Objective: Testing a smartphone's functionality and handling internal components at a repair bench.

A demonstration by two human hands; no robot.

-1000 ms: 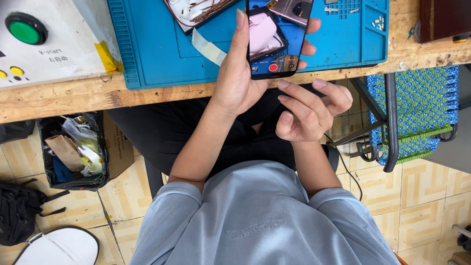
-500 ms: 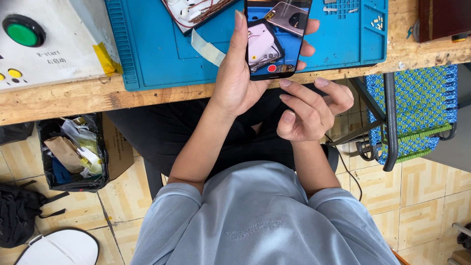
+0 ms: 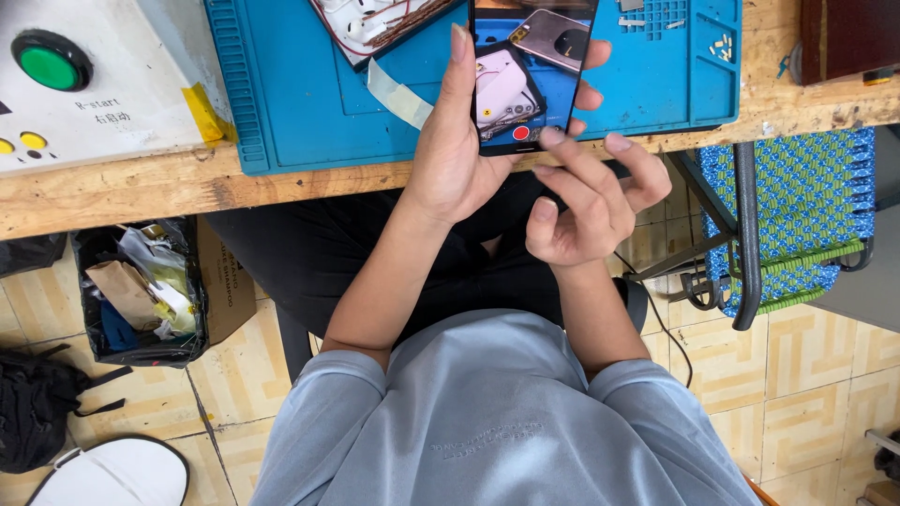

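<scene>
Left hand [image 3: 455,159] clamps the phone [image 3: 525,75]; right hand [image 3: 586,192], fingers loosely apart, taps it. A hard tap could tip it from that one-handed hold.

A glossy glass-fronted phone [image 3: 525,75], a matt blue rubbery mat [image 3: 309,94], and a rough, worn wooden bench [image 3: 141,197].

floor: tan patterned tiles [image 3: 825,375] | wooden bench [image 3: 112,192] | blue-green woven chair [image 3: 806,215]

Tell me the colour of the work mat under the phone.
Blue; the work mat shows best in the head view.
</scene>
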